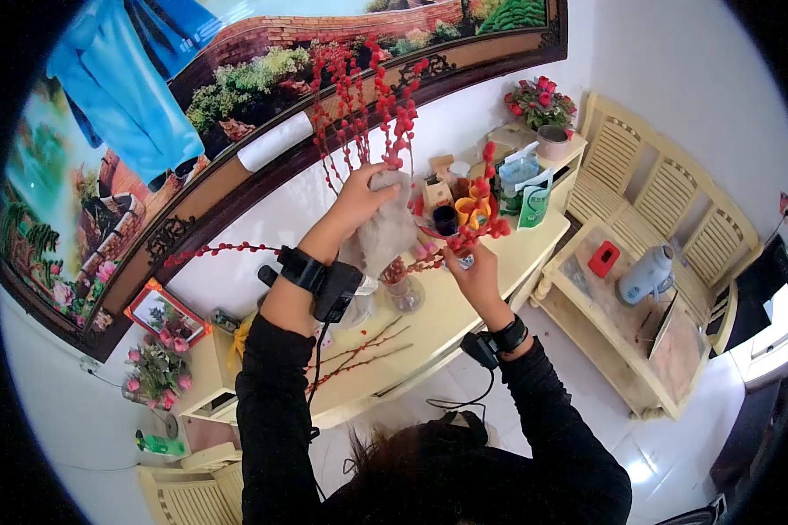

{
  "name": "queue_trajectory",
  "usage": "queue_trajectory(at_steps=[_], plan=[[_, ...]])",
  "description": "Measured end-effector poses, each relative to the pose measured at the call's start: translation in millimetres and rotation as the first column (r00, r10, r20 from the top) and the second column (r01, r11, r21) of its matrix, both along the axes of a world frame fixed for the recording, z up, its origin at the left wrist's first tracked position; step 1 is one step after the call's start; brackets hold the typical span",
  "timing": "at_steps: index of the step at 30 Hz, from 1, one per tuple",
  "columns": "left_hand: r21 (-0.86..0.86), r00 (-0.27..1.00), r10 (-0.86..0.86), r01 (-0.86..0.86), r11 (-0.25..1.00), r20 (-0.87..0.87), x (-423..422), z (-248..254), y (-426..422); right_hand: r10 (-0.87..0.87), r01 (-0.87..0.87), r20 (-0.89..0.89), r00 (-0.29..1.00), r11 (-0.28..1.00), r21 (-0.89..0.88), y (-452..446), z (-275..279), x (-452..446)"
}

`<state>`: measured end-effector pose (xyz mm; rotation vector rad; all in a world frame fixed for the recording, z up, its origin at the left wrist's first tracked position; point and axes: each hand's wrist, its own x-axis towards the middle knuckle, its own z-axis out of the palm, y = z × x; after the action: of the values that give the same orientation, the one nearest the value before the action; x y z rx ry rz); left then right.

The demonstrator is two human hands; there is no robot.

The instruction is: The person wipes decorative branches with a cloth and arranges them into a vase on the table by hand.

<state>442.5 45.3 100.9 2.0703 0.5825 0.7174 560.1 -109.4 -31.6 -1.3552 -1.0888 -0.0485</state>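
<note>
My left hand point(365, 199) is closed round the top of a greyish, crumpled cloth point(385, 226), just below the upright red berry branches point(359, 105). To the right, my right hand point(474, 273) pinches a red berry branch point(490, 229) that slants up past the red tray. Between and below the hands a clear glass vase point(404, 293) stands on the cream cabinet point(446, 324), with stems in its mouth. One more berry branch point(223, 250) sticks out to the left. Thin, mostly bare branches point(359, 354) lie on the cabinet top.
A red tray point(418, 210) with cups and small boxes sits behind my right hand, beside a green-and-white packet point(535, 203). Potted flowers point(541, 103) stand at the back right, pink flowers point(158, 372) at the left. A low table point(578, 289) holds a thermos point(646, 278).
</note>
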Motion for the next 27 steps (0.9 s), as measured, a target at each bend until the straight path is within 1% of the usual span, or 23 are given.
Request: queue_trajectory(at_steps=[2, 5, 6, 8, 9, 11, 12, 14, 15, 17, 18, 19, 20, 22, 25, 27], plan=[[0.008, 0.999, 0.016, -0.016, 1.0, 0.035, -1, -5, 7, -0.037, 0.036, -0.02, 0.999, 0.998, -0.057, 1, 0, 5], [-0.069, 0.999, 0.032, -0.029, 0.997, 0.032, 0, 3, 5, 0.07, -0.074, -0.151, 0.986, 0.997, -0.02, 0, 7, 4], [-0.119, 0.997, -0.05, 0.056, 0.991, 0.053, 2, 6, 6, 0.1, -0.1, -0.111, 0.989, 0.995, 0.0, 1, 8, 3], [-0.13, 0.997, -0.076, 0.072, 0.989, -0.031, 11, 12, 4, 0.155, -0.154, -0.03, 0.987, 0.987, 0.036, 4, 8, -5], [-0.135, 0.993, -0.09, 0.08, 0.988, -0.074, 16, 15, 0, 0.16, -0.159, -0.023, 0.987, 0.987, 0.036, 6, 9, -8], [-0.183, 0.983, -0.17, 0.155, 0.971, -0.07, 23, 21, -13, 0.17, -0.169, -0.009, 0.985, 0.985, 0.039, 9, 13, -16], [-0.2, 0.973, -0.218, 0.2, 0.959, -0.074, 26, 24, -20, 0.184, -0.183, -0.038, 0.982, 0.983, 0.03, 8, 19, -20], [-0.234, 0.955, -0.29, 0.268, 0.935, -0.063, 32, 17, -17, 0.164, -0.157, -0.079, 0.983, 0.983, 0.092, 10, 19, -23], [-0.176, 0.962, -0.266, 0.253, 0.951, -0.054, 31, 12, -12, 0.153, -0.141, -0.099, 0.983, 0.982, 0.122, 11, 18, -23], [-0.059, 0.973, -0.227, 0.225, 0.973, -0.036, 25, 8, -3, 0.179, -0.167, -0.124, 0.976, 0.981, 0.097, 12, 10, -19], [-0.027, 0.972, -0.235, 0.235, 0.972, -0.003, 16, 13, -2, 0.187, -0.176, -0.137, 0.973, 0.981, 0.087, 12, 6, -16], [-0.055, 0.967, -0.244, 0.248, 0.967, 0.074, 7, 16, 1, 0.196, -0.186, -0.134, 0.971, 0.979, 0.086, 10, 6, -14], [0.082, 0.97, -0.204, 0.194, 0.978, 0.13, -4, 14, 7, 0.205, -0.195, -0.13, 0.97, 0.977, 0.087, 8, 8, -12], [-0.054, 0.977, -0.149, 0.159, 0.986, 0.152, -31, 24, 6, 0.21, -0.2, -0.129, 0.969, 0.976, 0.088, 5, 9, -9], [-0.317, 0.971, -0.145, 0.201, 0.927, 0.191, -61, 35, -9, 0.211, -0.201, -0.107, 0.972, 0.974, 0.101, 3, 10, -6], [-0.216, 0.949, -0.31, 0.315, 0.924, 0.058, -65, 24, -13, 0.224, -0.216, -0.054, 0.973, 0.968, 0.127, 4, 8, -4]])
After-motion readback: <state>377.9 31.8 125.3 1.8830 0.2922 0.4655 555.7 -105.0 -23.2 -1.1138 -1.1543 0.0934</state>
